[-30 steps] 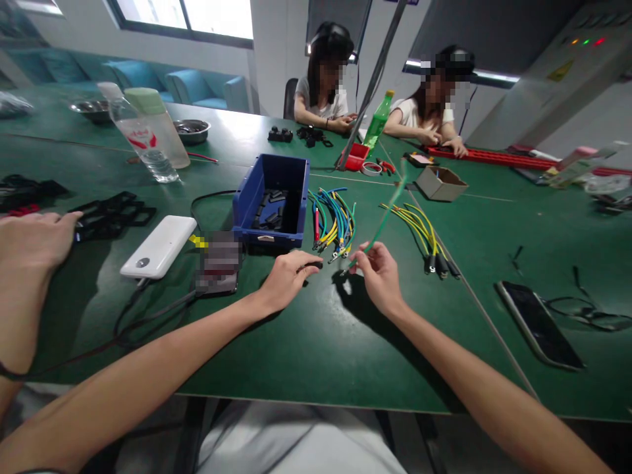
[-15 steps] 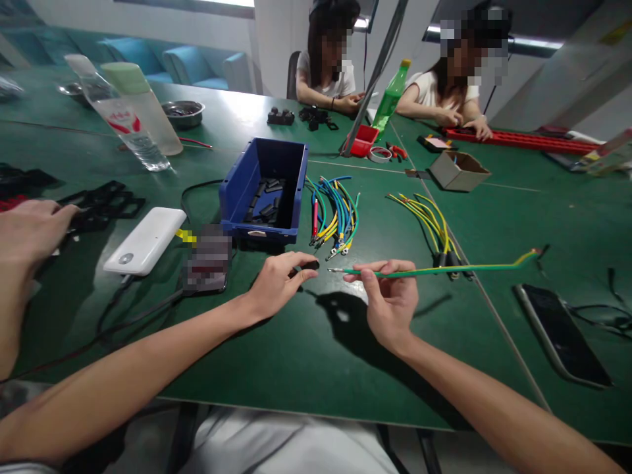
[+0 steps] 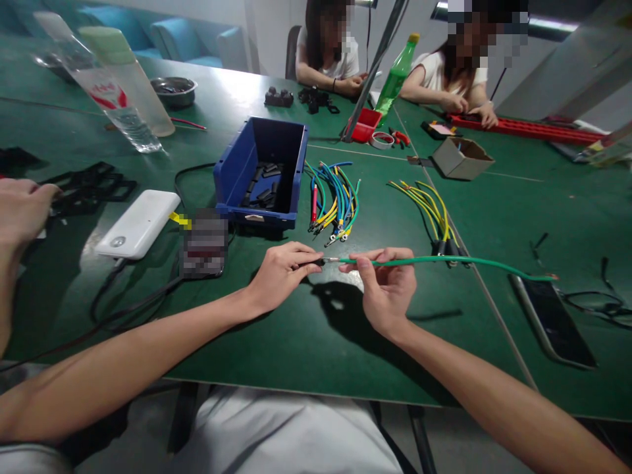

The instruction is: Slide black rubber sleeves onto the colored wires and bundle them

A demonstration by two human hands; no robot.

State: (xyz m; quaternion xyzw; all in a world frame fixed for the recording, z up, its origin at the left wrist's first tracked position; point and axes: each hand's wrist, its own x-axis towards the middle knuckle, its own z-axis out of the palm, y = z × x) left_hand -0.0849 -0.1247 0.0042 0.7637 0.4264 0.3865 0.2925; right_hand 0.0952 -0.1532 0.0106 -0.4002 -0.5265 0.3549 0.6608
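Note:
My left hand point(image 3: 284, 273) pinches a small black sleeve point(image 3: 320, 262), mostly covered by the fingers. In my right hand point(image 3: 388, 283) is a green wire point(image 3: 444, 259), gripped near its left end between thumb and fingers. The wire's bare metal tip meets the sleeve's opening; how far in it sits I cannot tell. Beyond my left hand stands a blue bin point(image 3: 259, 214) with several black sleeves point(image 3: 266, 194) inside. A bundle of blue, green and yellow wires point(image 3: 338, 197) with ring terminals lies past my fingertips. Yellow-green wires with black sleeved ends point(image 3: 434, 214) lie farther right.
At left are a white power bank point(image 3: 141, 224), a dark cabled device point(image 3: 203, 243) and another person's hand point(image 3: 24, 207). A phone point(image 3: 555, 322) and glasses point(image 3: 600, 303) lie right. Bottles, a cardboard box point(image 3: 461, 159) and two people are across the table point(image 3: 296, 355).
The wire's tip has come up to the black sleeve as my hands drew together. The wire's far end now droops over the phone. The whole view has shifted slightly.

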